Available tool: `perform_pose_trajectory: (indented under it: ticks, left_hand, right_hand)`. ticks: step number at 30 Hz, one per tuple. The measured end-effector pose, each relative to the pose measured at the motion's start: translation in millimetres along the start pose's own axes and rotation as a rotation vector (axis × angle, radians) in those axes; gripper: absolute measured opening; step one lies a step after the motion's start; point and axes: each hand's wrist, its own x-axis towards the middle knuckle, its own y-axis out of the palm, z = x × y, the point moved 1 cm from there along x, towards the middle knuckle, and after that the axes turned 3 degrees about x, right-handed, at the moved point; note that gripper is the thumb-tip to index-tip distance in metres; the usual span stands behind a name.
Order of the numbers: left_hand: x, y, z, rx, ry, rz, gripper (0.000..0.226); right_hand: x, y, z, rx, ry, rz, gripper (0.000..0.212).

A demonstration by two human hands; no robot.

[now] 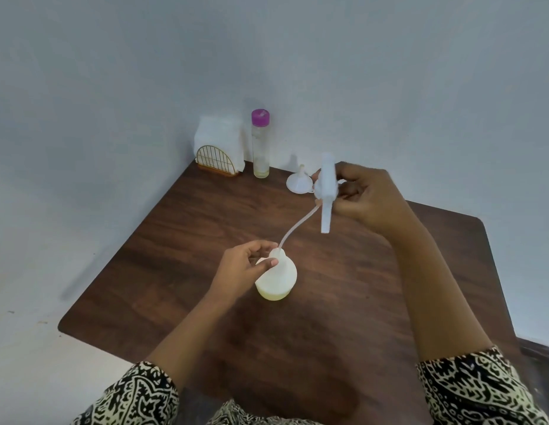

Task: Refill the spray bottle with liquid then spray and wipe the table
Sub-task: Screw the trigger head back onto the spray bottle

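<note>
Spray bottle [277,277] upright at frame centre on the counter [175,271], trigger head off
Left hand [239,265], the nearer one, curls its fingers round the neck; right hand [368,197], up and right of it, pinches the one spray head [326,185], whose dip tube [293,228] slants down-left to the neck opening, tip seemingly just inside. Seating it likely means bringing the tube upright. Upper centre: one funnel [299,182], one purple-capped bottle [261,145], one napkin holder [219,148]

Looking down at a dark wood-grain table [181,246] with rounded corners, sitting against a plain pale grey wall [267,50] in soft, even light.
</note>
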Motion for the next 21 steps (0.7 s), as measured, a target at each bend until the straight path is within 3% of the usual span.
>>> perform_pose_trajectory:
  ticks: [8, 21]
  left_hand:
    - [-1.9, 11.7, 15.8, -0.053, -0.086, 0.021, 0.041]
    - [-3.5, 23.9, 30.1, -0.008, -0.092, -0.017, 0.044]
  right_hand:
    - [-0.5, 42.0, -39.0, -0.008, 0.077, 0.285, 0.025]
    - [-7.1, 81.2, -98.9, 0.031, 0.204, 0.377, 0.032]
